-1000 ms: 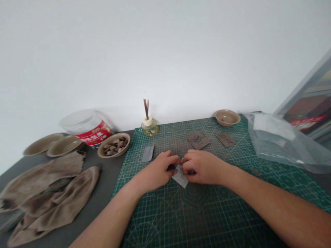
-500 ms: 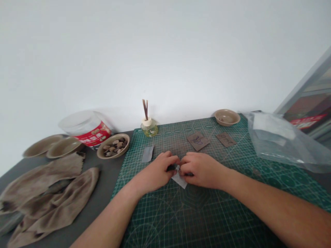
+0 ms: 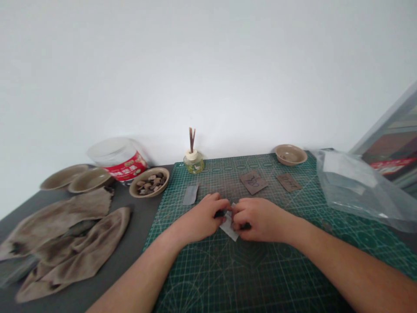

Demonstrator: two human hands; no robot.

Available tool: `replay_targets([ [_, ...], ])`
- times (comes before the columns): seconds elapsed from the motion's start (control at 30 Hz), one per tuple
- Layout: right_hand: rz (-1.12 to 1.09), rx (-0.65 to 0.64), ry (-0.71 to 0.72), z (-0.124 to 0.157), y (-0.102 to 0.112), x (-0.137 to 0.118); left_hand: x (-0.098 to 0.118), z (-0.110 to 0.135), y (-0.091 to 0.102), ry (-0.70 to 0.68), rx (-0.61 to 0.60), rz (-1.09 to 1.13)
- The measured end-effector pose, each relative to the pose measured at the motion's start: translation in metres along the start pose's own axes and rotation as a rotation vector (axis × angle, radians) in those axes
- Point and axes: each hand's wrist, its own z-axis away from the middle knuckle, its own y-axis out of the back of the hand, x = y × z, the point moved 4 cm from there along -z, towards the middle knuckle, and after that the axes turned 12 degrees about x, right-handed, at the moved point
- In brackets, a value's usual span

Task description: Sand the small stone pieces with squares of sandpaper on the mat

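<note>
Over the middle of the green cutting mat [image 3: 208,278], both my hands work close together, fingertips almost meeting. My left hand [image 3: 208,217] is closed, thumb and index finger bent towards each other; what they pinch is too small and shaded to name. Just right of it, my right hand [image 3: 257,219] is also closed, its fingers curled over the edge of a small pale grey strip [image 3: 230,231]. The strip lies at a slant beneath the fingertips of both hands and is partly hidden by them. Any small piece between the hands is covered by the fingers.
Beyond my hands lie brown squares marked 320 [image 3: 253,181] and another number [image 3: 289,182], plus a grey piece [image 3: 190,194]. A reed diffuser [image 3: 193,162], bowl of pebble-like pieces [image 3: 150,182], plastic jar [image 3: 122,163], cloth [image 3: 81,261], small bowl [image 3: 291,155] and plastic bag [image 3: 361,187] surround them.
The whole scene has shifted slightly right in view as the camera moved. My right fingers have shifted a little over the pale strip, and both hands remain closed near each other.
</note>
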Motion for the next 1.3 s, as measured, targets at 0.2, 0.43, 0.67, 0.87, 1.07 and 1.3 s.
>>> replay_targets([
  [0.2,0.050,0.046,-0.087,-0.002,0.001,0.004,0.000,0.002,0.000,-0.007,0.006,-0.011],
  [0.43,-0.042,0.010,-0.078,-0.001,-0.001,-0.002,0.000,0.002,0.000,0.009,0.010,-0.011],
  [0.67,-0.039,0.015,-0.040,-0.003,-0.004,-0.006,0.001,0.002,0.000,0.017,0.007,-0.033],
  [0.87,-0.068,0.013,-0.120,0.002,0.003,0.005,0.001,0.003,0.001,0.011,0.003,0.005],
  [1.07,-0.044,0.048,-0.116,0.001,0.000,0.004,0.001,0.003,0.001,0.002,0.007,0.001],
  [1.3,-0.046,-0.016,-0.073,0.002,0.000,-0.005,0.000,0.003,0.000,-0.027,0.021,-0.020],
])
